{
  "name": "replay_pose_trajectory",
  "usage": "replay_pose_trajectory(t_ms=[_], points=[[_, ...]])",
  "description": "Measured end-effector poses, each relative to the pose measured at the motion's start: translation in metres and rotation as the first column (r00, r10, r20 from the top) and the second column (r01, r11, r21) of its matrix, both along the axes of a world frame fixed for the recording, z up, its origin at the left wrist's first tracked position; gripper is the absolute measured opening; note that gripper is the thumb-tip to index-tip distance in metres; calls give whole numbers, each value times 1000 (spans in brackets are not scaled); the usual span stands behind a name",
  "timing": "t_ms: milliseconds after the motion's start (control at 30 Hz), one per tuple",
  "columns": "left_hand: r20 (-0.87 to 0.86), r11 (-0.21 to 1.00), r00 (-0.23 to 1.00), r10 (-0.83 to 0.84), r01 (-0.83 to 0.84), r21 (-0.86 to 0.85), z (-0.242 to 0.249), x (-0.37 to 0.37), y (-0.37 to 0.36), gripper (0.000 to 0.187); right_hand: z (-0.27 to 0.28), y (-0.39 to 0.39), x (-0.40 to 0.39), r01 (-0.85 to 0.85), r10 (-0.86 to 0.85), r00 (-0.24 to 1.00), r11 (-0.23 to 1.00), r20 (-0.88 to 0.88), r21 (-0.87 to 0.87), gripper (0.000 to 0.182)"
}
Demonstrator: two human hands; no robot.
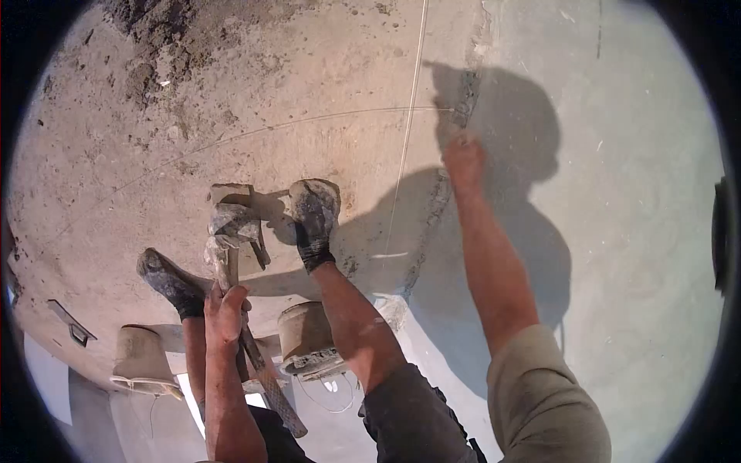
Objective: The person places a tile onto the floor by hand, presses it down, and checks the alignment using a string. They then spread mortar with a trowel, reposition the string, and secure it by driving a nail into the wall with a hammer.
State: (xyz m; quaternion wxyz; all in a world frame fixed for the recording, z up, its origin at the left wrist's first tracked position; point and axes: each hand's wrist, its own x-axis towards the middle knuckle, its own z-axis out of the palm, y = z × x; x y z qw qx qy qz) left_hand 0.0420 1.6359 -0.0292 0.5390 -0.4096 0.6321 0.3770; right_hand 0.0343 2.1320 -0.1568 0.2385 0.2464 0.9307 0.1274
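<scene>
My left hand (225, 310) is wrapped around the wooden handle of a mattock-like tool (270, 382). Its broad metal head, caked with dried mortar, is near my shoes, and the handle's end slants back toward my legs. At the joint between floor and wall, my right hand (465, 158) reaches out with its fingers curled. What those fingers grip, if anything, cannot be made out. Just beyond them ends a thin line (340, 115) that curves across the floor. A pale straight string (413, 96) runs to the left of this hand.
Two dirty buckets (141, 351) (303, 328) stand near my legs. A metal-framed tool (73, 324) lies at the left. Loose dirt (154, 46) is heaped at the upper left. A smooth plastered wall (641, 193) rises at the right, with my shadow on it.
</scene>
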Motion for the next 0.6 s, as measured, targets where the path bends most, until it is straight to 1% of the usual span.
replay_pose_trajectory(t_ms=[33, 67, 100, 133, 167, 200, 267, 333, 367, 400, 467, 500, 567, 600], points=[[-72, 997, 995, -71, 73, 30, -4, 6, -5, 27, 19, -32, -5, 109, -133, 986, 973, -104, -205, 27], [-73, 997, 995, -72, 75, 33, -2, 2, -2, 27, 37, -64, -17, 189, -281, 943, 892, -178, -411, 26], [1, 1000, 1000, -5, 5, 10, 3, -6, 3, 27, 40, -76, -21, 191, -284, 942, 891, -178, -411, 26], [73, 998, 995, 65, -63, -20, 7, -12, 7, 27, 40, -86, -23, 187, -235, 970, 890, -65, -416, 25], [72, 998, 996, 61, -60, -23, 9, -15, 7, 27, 40, -93, -24, 184, -181, 982, 888, 47, -422, 25], [88, 998, 995, 53, -51, -25, 10, -17, 7, 27, 38, -99, -26, 187, -185, 982, 886, 47, -424, 25], [103, 999, 994, 42, -39, -27, 11, -18, 7, 27, 34, -104, -30, 276, -270, 960, 868, 74, -413, 27], [28, 999, 999, 32, -32, -5, 12, -19, 6, 27, 30, -101, -32, 300, -283, 953, 857, 105, -420, 29], [28, 999, 999, 34, -34, -5, 11, -16, 4, 27, 30, -100, -33, 321, -290, 947, 846, 138, -425, 31], [26, 999, 999, 46, -45, -6, 9, -11, 0, 26, 33, -99, -32, 317, -285, 949, 849, 137, -424, 31], [21, 998, 998, 67, -67, 1, 9, -12, 2, 26, 49, -102, -34, 298, -264, 954, 884, 142, -361, 36], [28, 999, 998, 52, -52, 4, 12, -17, 4, 27, 53, -100, -30, 292, -258, 956, 887, 139, -358, 36], [32, 999, 999, 41, -41, 8, 13, -20, 4, 27, 62, -102, -25, 210, -170, 976, 905, 137, -371, 40], [34, 1000, 999, 24, -24, 7, 11, -17, 3, 28, 66, -101, -23, 333, -275, 940, 865, 200, -375, 43]])
